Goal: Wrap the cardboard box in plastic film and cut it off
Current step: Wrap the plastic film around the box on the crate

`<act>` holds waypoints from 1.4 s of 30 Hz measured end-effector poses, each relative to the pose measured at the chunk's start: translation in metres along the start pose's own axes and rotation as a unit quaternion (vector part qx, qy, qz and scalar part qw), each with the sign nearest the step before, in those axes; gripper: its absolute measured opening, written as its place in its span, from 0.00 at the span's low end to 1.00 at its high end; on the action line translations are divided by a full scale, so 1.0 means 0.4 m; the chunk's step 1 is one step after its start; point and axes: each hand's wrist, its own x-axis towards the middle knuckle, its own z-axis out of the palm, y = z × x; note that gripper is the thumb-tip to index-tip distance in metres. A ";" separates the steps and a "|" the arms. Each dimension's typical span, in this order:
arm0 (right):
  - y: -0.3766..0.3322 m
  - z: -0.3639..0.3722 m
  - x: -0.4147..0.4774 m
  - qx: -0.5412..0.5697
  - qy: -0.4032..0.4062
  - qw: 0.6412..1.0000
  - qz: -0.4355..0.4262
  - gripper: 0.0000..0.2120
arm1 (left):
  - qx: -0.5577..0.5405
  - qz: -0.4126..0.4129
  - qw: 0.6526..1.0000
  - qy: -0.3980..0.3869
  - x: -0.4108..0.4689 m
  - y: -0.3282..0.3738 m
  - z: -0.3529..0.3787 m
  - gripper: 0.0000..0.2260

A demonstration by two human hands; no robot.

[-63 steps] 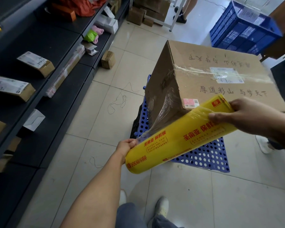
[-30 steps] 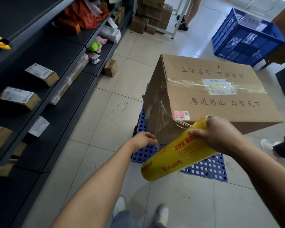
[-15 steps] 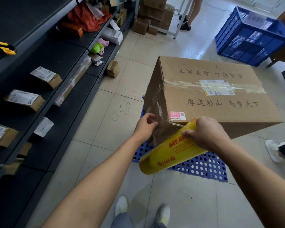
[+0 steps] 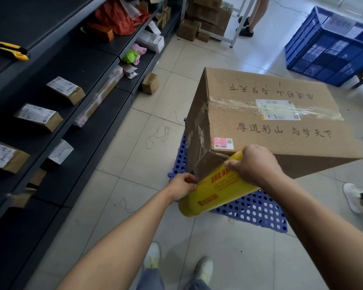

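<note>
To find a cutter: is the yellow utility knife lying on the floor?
No, the yellow utility knife lies on the dark shelf at upper left.

Daylight enters from the upper right and washes the floor tiles (image 4: 281, 38) there into pale glare. The dark shelves (image 4: 76, 65) on the left are dim. The cardboard box (image 4: 260, 126) is evenly lit and sharp, its tape glinting. Wide-angle distortion bends the edges, and the blue crate (image 4: 331, 49) looks slightly blurred.

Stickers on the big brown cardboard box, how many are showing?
2: a white shipping label mid-top under clear tape, and a small pink barcode sticker at the top's near corner. Hidden sides may carry more.
</note>
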 end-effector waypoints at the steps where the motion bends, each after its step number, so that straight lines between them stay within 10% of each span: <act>1: 0.000 0.003 -0.001 0.009 -0.001 1.000 0.000 0.16 | 0.002 0.000 1.000 -0.006 -0.002 0.002 0.000 0.11; 42: -0.019 -0.079 -0.077 0.015 -0.043 0.996 -0.076 0.11 | -0.024 -0.076 0.995 -0.064 0.043 -0.001 -0.005 0.11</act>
